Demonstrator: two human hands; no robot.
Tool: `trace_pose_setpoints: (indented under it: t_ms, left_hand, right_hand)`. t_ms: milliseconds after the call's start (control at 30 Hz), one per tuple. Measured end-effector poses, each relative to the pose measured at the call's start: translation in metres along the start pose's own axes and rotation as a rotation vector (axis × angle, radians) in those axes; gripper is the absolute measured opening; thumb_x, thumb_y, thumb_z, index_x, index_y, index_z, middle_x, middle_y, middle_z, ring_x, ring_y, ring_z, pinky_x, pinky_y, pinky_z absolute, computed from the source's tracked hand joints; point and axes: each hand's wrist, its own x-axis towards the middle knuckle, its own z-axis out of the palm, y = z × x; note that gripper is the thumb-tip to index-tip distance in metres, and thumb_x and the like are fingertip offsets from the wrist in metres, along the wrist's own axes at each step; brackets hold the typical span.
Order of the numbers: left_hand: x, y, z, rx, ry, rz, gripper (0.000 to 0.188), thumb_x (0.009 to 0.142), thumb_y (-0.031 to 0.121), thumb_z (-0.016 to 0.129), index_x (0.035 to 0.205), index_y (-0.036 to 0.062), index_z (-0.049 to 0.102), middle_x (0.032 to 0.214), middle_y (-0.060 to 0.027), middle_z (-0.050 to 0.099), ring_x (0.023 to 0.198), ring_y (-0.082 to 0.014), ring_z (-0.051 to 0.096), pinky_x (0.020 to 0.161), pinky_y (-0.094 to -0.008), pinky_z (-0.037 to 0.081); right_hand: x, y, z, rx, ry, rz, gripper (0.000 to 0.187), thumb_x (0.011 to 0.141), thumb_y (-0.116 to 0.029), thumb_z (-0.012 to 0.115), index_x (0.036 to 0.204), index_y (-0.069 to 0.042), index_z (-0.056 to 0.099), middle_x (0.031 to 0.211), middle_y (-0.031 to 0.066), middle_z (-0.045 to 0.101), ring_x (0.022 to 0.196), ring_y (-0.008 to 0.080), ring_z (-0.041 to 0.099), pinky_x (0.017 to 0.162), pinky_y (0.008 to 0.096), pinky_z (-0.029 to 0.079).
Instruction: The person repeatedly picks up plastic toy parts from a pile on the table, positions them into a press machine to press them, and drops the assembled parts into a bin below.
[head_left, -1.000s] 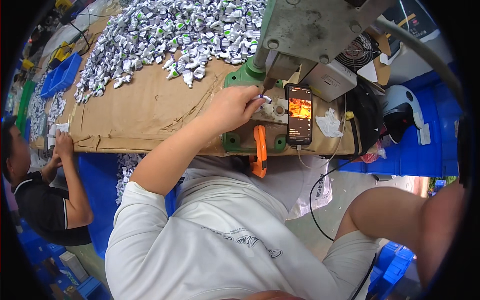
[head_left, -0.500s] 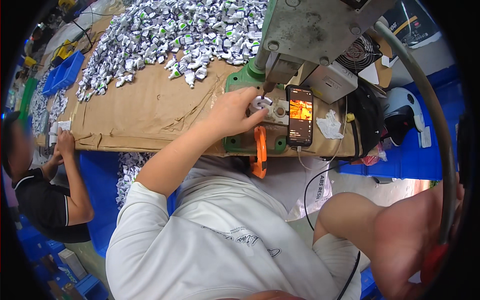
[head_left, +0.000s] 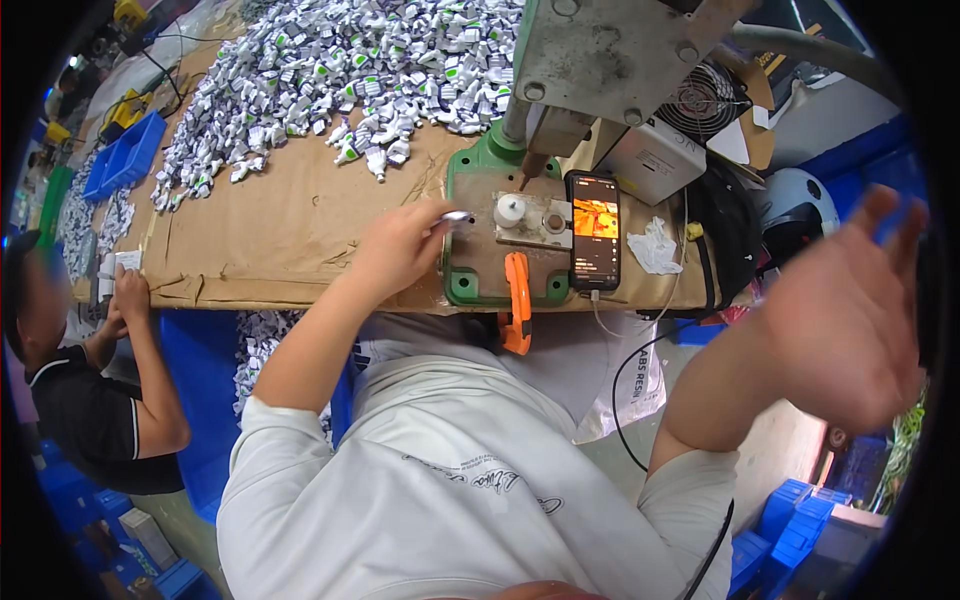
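Pinched in the fingers of my left hand is a small white and purple plastic part, just left of the fixture. The green-based press carries a metal fixture plate with a round white piece seated on it. Above that piece the press's pointed rod hangs clear. My right hand, blurred, is raised at the far right with fingers apart, off the press's grey lever.
A heap of white, purple and green parts covers the table's far side. Beside the fixture lie a phone and orange-handled tool. Crumpled tissue, a fan and a helmet are rightward. At left, another person works.
My left hand has drawn the part leftward off the fixture, uncovering the round white piece. The lever has swung up and away, and my right hand has come off it.
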Motion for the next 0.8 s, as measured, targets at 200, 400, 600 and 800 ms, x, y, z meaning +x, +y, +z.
trace_pose_setpoints:
  t_ms: [200, 400, 600, 800]
  left_hand:
    - [-0.084, -0.039, -0.111, 0.080, -0.390, -0.250, 0.028, 0.092, 0.027, 0.065, 0.078, 0.0034, 0.067, 0.069, -0.0097, 0.061, 0.065, -0.0231, 0.060, 0.060, -0.0330, 0.047]
    - [-0.107, -0.047, -0.132, -0.264, -0.436, -0.476, 0.035, 0.092, 0.032, 0.067, 0.078, 0.0003, 0.066, 0.069, -0.0046, 0.058, 0.069, -0.0138, 0.057, 0.061, -0.0298, 0.045]
    - [-0.032, -0.065, -0.062, 0.271, -0.106, -0.307, 0.031, 0.090, 0.031, 0.066, 0.109, 0.0063, 0.067, 0.097, -0.0151, 0.065, 0.080, -0.0300, 0.064, 0.071, -0.0397, 0.050]
    - [0.025, -0.095, -0.036, 0.554, 0.063, -0.239, 0.038, 0.092, 0.040, 0.063, 0.111, 0.0073, 0.066, 0.100, -0.0155, 0.066, 0.085, -0.0332, 0.065, 0.074, -0.0448, 0.050]
  right_hand:
    - [-0.121, 0.050, 0.000, -0.253, -0.330, 0.630, 0.040, 0.101, -0.029, 0.037, 0.096, 0.003, 0.061, 0.087, 0.0144, 0.062, 0.086, 0.0240, 0.058, 0.083, 0.0372, 0.044]
    - [-0.186, 0.068, 0.031, -0.309, -0.859, 0.750, 0.019, 0.093, -0.019, 0.058, 0.086, -0.002, 0.063, 0.079, 0.0091, 0.062, 0.073, 0.0231, 0.059, 0.070, 0.0342, 0.047]
    - [-0.210, 0.071, 0.045, -0.457, -1.165, 0.845, 0.017, 0.088, -0.024, 0.064, 0.088, -0.007, 0.065, 0.080, 0.0096, 0.065, 0.079, 0.0279, 0.064, 0.072, 0.0394, 0.050]
    - [-0.213, 0.069, 0.044, -0.572, -1.171, 0.776, 0.017, 0.087, -0.025, 0.065, 0.087, -0.009, 0.066, 0.080, 0.0089, 0.066, 0.080, 0.0280, 0.065, 0.072, 0.0398, 0.051]
